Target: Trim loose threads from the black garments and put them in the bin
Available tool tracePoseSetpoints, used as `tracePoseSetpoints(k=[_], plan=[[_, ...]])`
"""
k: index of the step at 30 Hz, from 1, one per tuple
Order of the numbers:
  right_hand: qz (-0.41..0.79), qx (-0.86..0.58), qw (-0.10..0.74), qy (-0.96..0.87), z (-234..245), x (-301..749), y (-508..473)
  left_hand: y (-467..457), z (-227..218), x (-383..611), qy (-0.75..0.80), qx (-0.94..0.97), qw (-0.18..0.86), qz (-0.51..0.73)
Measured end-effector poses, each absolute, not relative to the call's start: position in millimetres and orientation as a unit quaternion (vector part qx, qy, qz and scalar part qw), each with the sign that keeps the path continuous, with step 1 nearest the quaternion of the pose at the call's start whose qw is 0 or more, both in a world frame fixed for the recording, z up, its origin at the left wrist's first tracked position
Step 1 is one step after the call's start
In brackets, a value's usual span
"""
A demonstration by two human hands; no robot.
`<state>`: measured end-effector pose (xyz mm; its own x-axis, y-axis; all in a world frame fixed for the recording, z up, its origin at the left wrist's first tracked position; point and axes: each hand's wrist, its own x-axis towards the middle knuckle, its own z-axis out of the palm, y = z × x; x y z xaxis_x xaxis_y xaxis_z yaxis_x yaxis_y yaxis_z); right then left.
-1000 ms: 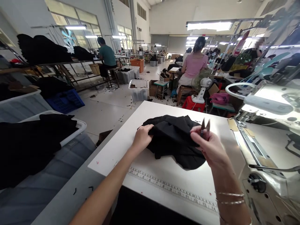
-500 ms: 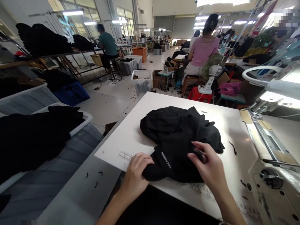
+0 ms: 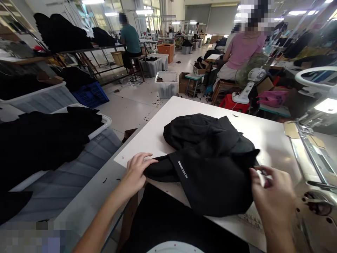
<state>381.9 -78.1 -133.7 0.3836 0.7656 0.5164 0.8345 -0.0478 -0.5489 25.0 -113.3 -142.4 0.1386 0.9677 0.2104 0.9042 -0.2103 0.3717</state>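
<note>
A black garment (image 3: 210,158) with small white lettering (image 3: 183,169) lies crumpled on the white table (image 3: 265,135), its near part hanging over the front edge. My left hand (image 3: 137,170) rests at the garment's left end, fingers closed on the folded edge. My right hand (image 3: 273,196) is at the garment's right edge, thumb and fingers curled on the cloth; what else it may hold is hidden.
A sewing machine (image 3: 316,154) stands at the right. A white bin (image 3: 105,121) heaped with black fabric (image 3: 47,140) is at my left. Beyond the table sit a person in pink (image 3: 244,49) and a person in green (image 3: 130,38), with a fan (image 3: 254,77) and crates (image 3: 165,84).
The garment has been drawn toward me and spread wider. My left hand moved left, my right hand moved right. The snips seen in my right hand one second ago no longer show.
</note>
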Motion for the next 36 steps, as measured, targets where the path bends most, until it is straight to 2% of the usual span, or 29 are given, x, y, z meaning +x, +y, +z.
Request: tracePoseSetpoints(k=[2, 4, 6, 8, 11, 14, 18, 21, 24, 26, 29, 32, 36], plan=[[-0.022, -0.699, 0.398, -0.594, -133.5, 362.6, -80.2, -121.7, -138.9, 27.0, 0.615, 0.772, 0.116, 0.115], [0.023, -0.654, 0.417, -0.631, -134.3, 336.3, -81.5, -126.8, -132.6, 38.5, 0.601, 0.782, 0.137, 0.094], [0.09, -0.606, 0.394, -0.685, -138.5, 312.7, -81.8, -125.6, -128.5, 55.9, 0.611, 0.77, 0.137, 0.124], [0.138, -0.57, 0.338, -0.736, -145.6, 300.2, -80.7, -119.3, -128.4, 72.8, 0.636, 0.74, 0.13, 0.177], [0.158, -0.544, 0.3, -0.768, -152.6, 308.8, -76.4, -110.5, -128.6, 86.4, 0.646, 0.69, 0.144, 0.292], [0.107, -0.59, 0.364, -0.712, -144.0, 338.1, -67.9, -110.8, -120.6, 86.8, 0.606, 0.641, 0.234, 0.408], [-0.008, -0.683, 0.409, -0.605, -119.9, 363.6, -55.0, -112.9, -112.4, 87.1, 0.567, 0.557, 0.393, 0.462], [0.006, -0.675, 0.446, -0.587, -110.3, 352.2, -60.1, -111.2, -117.3, 94.4, 0.554, 0.486, 0.464, 0.491], [0.137, -0.564, 0.478, -0.659, -113.5, 323.2, -79.8, -111.3, -122.8, 100.9, 0.542, 0.434, 0.505, 0.513], [0.26, -0.477, 0.43, -0.721, -119.7, 305.4, -92.9, -111.6, -123.7, 101.3, 0.542, 0.421, 0.512, 0.517], [0.389, -0.429, 0.372, -0.725, -126.7, 293.1, -103.6, -107.5, -123.6, 96.7, 0.548, 0.436, 0.494, 0.515], [0.496, -0.382, 0.395, -0.672, -127.4, 296.0, -104.4, -98.7, -123.9, 94.2, 0.564, 0.501, 0.435, 0.491], [0.603, -0.32, 0.466, -0.563, -128.4, 302.6, -101.4, -97.7, -116.0, 106.2, 0.566, 0.624, 0.294, 0.451]])
